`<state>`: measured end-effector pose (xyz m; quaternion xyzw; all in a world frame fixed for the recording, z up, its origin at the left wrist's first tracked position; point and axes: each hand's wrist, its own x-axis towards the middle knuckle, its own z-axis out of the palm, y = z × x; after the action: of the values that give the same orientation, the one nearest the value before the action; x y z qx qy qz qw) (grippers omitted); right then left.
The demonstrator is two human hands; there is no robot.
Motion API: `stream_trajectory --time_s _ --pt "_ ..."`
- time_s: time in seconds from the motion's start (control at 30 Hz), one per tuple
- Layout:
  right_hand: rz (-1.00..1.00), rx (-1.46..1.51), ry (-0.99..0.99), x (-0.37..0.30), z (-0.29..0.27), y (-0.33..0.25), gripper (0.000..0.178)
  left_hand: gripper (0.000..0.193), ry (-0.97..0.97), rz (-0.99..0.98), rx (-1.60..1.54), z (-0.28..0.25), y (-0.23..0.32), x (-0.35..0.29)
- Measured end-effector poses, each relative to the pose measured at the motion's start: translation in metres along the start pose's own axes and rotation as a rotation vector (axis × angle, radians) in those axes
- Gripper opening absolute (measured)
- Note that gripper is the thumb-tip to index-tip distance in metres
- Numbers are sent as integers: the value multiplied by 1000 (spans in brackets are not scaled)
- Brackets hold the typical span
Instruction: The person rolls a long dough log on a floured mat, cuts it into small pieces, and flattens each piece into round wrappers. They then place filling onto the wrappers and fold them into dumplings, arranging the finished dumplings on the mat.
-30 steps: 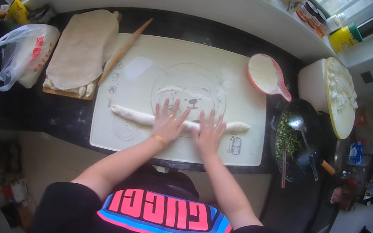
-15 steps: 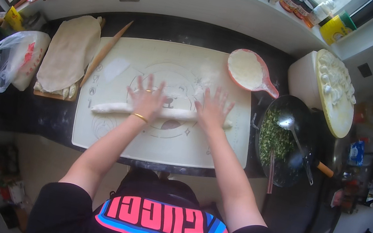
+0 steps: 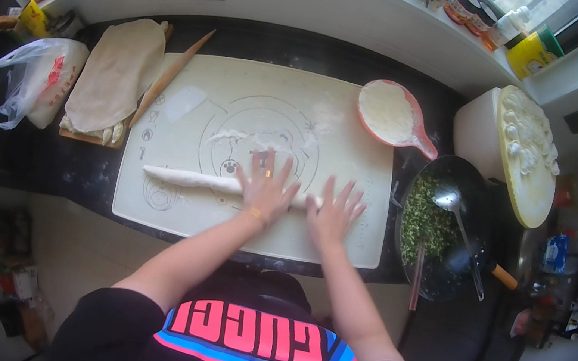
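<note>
A long, floured rope of dough point(image 3: 194, 180) lies left to right across the pale printed pastry mat point(image 3: 148, 211). My left hand point(image 3: 266, 188) rests flat on it right of its middle, fingers spread and pointing away from me. My right hand point(image 3: 334, 212) lies beside it over the right part of the rope, its fingers also spread; that end of the dough is mostly hidden under it. Loose flour point(image 3: 239, 136) dusts the mat beyond my hands. A pink-rimmed scoop of flour point(image 3: 386, 113) stands at the mat's far right corner.
On the left, a flat dough sheet point(image 3: 117, 74) covers pieces on a board, with a tapered rolling pin point(image 3: 173, 79) alongside. A plastic bag point(image 3: 36, 84) sits beyond. To the right are a wok of chopped greens point(image 3: 428, 221), a metal spoon point(image 3: 462, 231) and a white bin point(image 3: 477, 127).
Both hands have come nearer to me, and my left hand has shifted right, closer to my right hand. The dough rope has rolled slightly toward me.
</note>
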<state>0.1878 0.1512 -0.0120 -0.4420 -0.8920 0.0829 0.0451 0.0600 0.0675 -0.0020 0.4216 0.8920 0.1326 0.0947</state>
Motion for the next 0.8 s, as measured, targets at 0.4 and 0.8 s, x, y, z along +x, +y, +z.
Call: stream_trajectory --time_s 0.4,0.8 --pt "114 67 -57 -24 -11 1 97 75 33 88 -6 7 -26 -39" --pt "-144 -25 -32 2 9 18 91 87 62 -174 -9 -26 -113 -23"
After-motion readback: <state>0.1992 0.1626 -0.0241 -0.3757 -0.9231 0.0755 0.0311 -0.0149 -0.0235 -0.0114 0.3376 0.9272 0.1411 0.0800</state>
